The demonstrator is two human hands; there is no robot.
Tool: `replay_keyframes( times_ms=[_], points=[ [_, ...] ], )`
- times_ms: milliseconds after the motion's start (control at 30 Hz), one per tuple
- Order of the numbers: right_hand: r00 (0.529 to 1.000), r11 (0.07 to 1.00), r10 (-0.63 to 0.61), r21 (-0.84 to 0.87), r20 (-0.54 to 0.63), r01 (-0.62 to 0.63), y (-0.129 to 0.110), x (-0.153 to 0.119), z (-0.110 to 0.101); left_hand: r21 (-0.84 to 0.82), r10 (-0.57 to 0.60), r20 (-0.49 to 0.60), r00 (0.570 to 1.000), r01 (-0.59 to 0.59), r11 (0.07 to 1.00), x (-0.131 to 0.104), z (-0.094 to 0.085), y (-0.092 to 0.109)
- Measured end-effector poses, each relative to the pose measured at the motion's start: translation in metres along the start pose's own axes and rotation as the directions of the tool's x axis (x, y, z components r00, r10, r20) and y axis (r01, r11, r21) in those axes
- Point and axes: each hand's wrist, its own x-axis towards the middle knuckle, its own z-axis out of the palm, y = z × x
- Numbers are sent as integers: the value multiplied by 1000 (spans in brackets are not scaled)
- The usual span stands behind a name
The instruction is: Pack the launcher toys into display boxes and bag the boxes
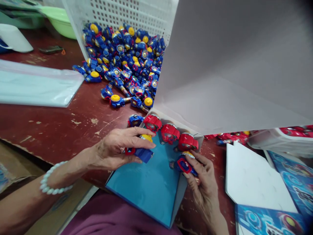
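My left hand (122, 143), with a beaded bracelet on its wrist, grips a blue and yellow toy (144, 154) above the left part of an open box (149, 186) with a blue inside. In my right hand (204, 178) is another blue and yellow toy with a red ring (184, 164), held over the box's right side. Three red toys (170, 133) stand in a row along the box's far end. The raised lid (234, 71) shows its pale grey inner face. One blue toy (135, 120) lies just outside the box, beyond my left hand.
A white perforated crate (137, 13) lies tipped, spilling many blue toys (122, 62) onto the dark red table (49, 130). Plastic-wrapped sheets (36, 85), a white mug (18, 38) and a green basin (61, 21) are left. Printed cartons (269, 215) and a tub of red toys (281, 140) stand right.
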Motion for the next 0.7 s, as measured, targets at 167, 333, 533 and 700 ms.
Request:
replay_keyframes(
  times_ms=[167,333,533,700],
  points=[
    [1000,1000,2,-4,1,-2,-2,0,0,108,-49,-38,998,53,993,2,12,-8],
    [999,990,-35,-140,-36,29,4,-1,1,442,-69,43,997,43,896,5,31,-3],
    [997,987,-13,-163,-71,1,1,-1,-2,616,7,-53,999,27,787,0,20,-16],
    [982,984,166,76,-93,-159,31,17,-24,351,-128,-144,981,172,921,-10,24,-35]
  ],
)
